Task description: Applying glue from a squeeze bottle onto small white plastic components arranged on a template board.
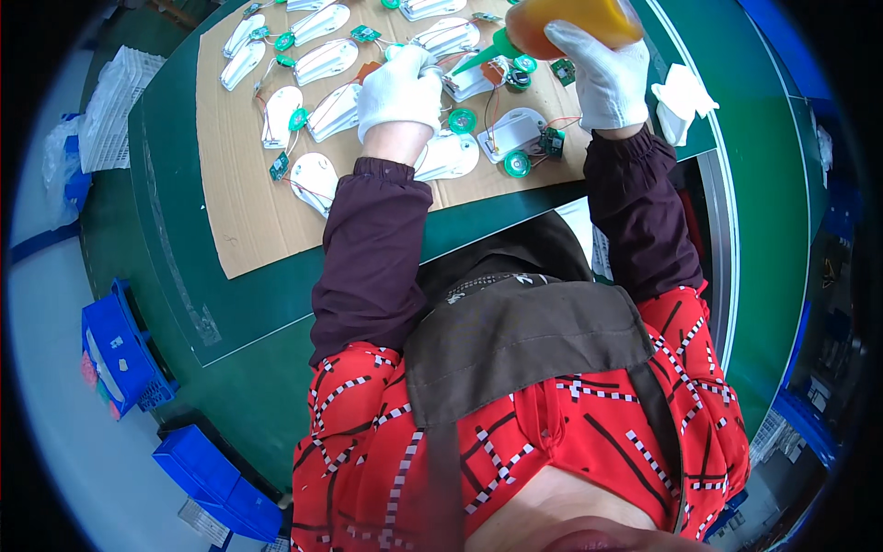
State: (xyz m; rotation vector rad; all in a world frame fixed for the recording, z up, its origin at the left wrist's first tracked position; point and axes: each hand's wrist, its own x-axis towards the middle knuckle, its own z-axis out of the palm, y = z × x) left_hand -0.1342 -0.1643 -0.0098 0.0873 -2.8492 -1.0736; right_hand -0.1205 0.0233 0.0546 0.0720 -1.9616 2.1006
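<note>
On brown cardboard, cotton-gloved hands grip a translucent amber bottle.

You have one view only, from the camera on your head, looking steeply down your own chest and along both forearms. The green tabletop sits near the top of the picture, close below you, with the cardboard sheet on it. The fisheye lens bends the tabletop's edges toward the rim, and the floor shows at far left.
</note>
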